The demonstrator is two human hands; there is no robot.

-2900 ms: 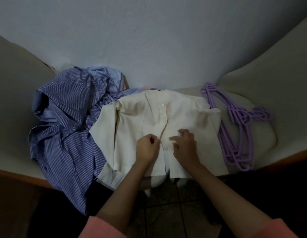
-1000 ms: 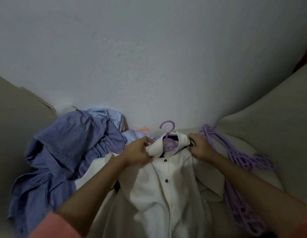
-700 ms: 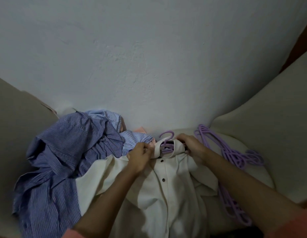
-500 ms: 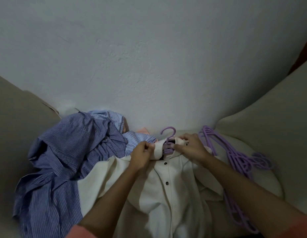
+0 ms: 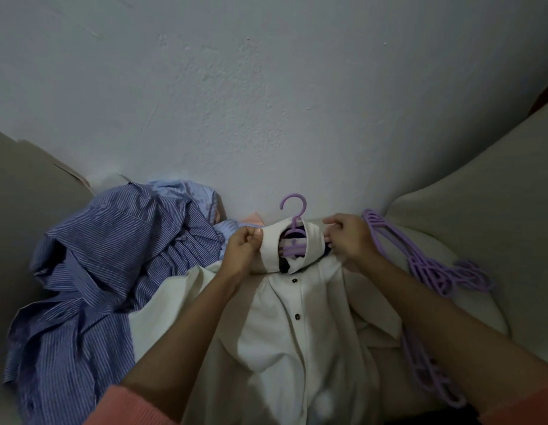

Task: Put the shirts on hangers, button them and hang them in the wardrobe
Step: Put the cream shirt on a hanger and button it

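A cream shirt [image 5: 285, 338] with dark buttons lies front up on a beige seat, buttoned down its front below the collar. A purple hanger [image 5: 292, 228] sits inside it, its hook poking out above the collar. My left hand [image 5: 243, 250] grips the left side of the collar in a fist. My right hand [image 5: 348, 237] pinches the right side of the collar. The collar stands open between them.
A heap of blue striped shirts [image 5: 113, 271] lies to the left. Several spare purple hangers [image 5: 429, 271] are piled at the right. The beige seat [image 5: 481, 228] curves up on both sides, and a grey wall [image 5: 266, 102] stands close behind.
My hands left the lower front of the shirt and took hold of the collar. Since half a second ago they have drawn apart, spreading the collar, and the hanger hook stands higher.
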